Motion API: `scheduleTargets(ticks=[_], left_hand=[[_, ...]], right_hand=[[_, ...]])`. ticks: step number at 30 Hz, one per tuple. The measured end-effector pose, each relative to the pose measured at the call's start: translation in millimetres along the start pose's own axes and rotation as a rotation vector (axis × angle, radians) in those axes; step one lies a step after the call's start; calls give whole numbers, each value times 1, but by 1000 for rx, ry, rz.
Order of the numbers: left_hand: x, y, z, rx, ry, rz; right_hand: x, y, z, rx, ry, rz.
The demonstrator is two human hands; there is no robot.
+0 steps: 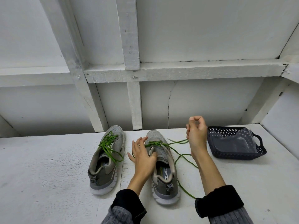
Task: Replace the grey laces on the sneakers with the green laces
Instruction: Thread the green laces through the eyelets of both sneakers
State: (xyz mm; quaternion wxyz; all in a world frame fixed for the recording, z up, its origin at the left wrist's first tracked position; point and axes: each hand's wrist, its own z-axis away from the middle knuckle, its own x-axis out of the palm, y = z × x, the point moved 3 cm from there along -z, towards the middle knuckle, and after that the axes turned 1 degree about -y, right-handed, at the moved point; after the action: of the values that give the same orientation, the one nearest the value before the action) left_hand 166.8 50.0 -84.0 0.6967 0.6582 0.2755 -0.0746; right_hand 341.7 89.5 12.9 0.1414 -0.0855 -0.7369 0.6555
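My left hand [143, 156] is resting fingers-spread on the right sneaker [162, 167], thumb tucked at its tongue. My right hand [195, 135] is pinching the green lace [178, 141], raised. Left sneaker [106, 160] is sitting already laced.

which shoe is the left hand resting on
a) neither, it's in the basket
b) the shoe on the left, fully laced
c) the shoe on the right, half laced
c: the left hand rests on the tongue of the right shoe, whose green lace trails loose.
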Motion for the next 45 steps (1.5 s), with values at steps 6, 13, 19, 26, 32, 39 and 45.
scheduleTargets(ticks=[6,13,19,26,32,39,45], left_hand=[[4,7,3,-184,28,33],[2,9,3,-152,-16,135],[3,6,0,-113,-4,104],[5,7,2,-108,-16,132],[7,6,-1,-72,-45,78],[7,5,-1,-50,-77,61],[7,5,-1,-67,-75,40]], right_hand=[[-4,66,16,71,-454,1068],[8,62,12,62,-413,573],[13,-9,11,84,-250,-459],[-3,-31,1,39,-128,-371],[0,38,4,220,-246,502],[18,82,5,45,-410,957],[24,87,6,74,-475,873]])
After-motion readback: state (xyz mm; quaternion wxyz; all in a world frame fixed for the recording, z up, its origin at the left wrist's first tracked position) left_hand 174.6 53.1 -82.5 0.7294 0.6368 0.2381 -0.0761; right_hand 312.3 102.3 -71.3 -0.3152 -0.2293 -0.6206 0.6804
